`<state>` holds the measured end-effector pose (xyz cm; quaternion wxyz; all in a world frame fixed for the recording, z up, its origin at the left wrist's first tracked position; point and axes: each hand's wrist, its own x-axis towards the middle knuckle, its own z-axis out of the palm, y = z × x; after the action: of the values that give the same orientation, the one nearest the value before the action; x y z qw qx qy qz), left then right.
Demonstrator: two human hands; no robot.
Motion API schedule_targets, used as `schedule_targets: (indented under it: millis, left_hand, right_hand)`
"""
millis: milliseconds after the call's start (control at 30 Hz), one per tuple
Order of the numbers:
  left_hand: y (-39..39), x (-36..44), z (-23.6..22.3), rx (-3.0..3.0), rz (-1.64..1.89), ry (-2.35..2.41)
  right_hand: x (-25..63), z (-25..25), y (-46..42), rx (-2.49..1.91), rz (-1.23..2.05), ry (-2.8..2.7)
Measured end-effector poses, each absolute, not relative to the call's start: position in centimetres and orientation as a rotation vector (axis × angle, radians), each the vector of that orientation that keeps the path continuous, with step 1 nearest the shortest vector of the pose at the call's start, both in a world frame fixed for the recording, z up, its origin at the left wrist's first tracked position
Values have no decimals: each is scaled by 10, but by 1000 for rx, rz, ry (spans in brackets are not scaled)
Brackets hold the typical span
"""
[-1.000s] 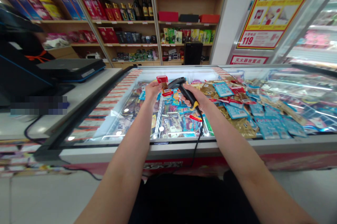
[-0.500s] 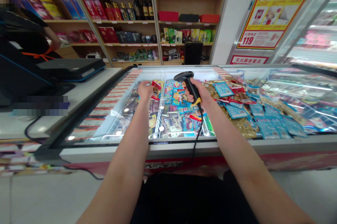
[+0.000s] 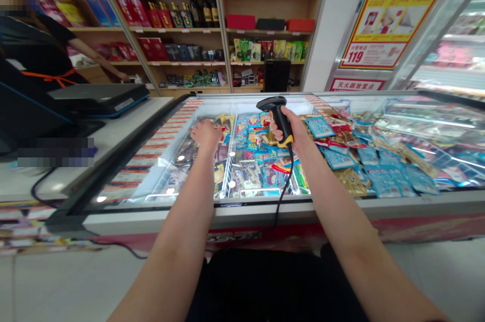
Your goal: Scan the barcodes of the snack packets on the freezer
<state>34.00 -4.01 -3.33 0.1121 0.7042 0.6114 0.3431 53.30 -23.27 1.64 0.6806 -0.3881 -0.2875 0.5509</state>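
Note:
My right hand is wrapped round the grip of a black and yellow barcode scanner, its head pointing left and its cord hanging down towards me. Over the left part of the chest freezer, my left hand is open, fingers apart and pointing away from me. Beside that hand lies a small red and brown packet, partly covered; whether the fingers touch it I cannot tell. Colourful ice cream packs show below the glass, split by a white wire divider.
Blue, red and gold snack packets lie heaped on the freezer's right side. At left, a counter bears a flat black scale. Behind it is a person in black. Stocked shelves line the back.
My left hand has spread its fingers and let go of the red and brown packet. The scanner has shifted slightly right and up. The person at left has stretched an arm towards the shelves.

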Motion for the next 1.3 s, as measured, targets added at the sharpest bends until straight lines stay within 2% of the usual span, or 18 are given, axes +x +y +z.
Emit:
schedule_targets:
  millis: [133,300,567,900,1300]
  left_hand:
    - [-52,362,-34,2109,1055,1502]
    - [-73,383,-32,2105,780,1027]
    - [-107,394,-35,2337,452,1075]
    - [-94,398,-43,2239,547,1076]
    - [-68,384,-40,1688,936,1046]
  right_hand:
    - [541,23,-238,-887,1175,-623]
    - [551,25,-243,-845,1102,-569]
    - [552,24,-242,-886,1028,-531]
    - [548,22,-239,-873,1060,-538]
    - [537,17,-236,-838,1148,-581]
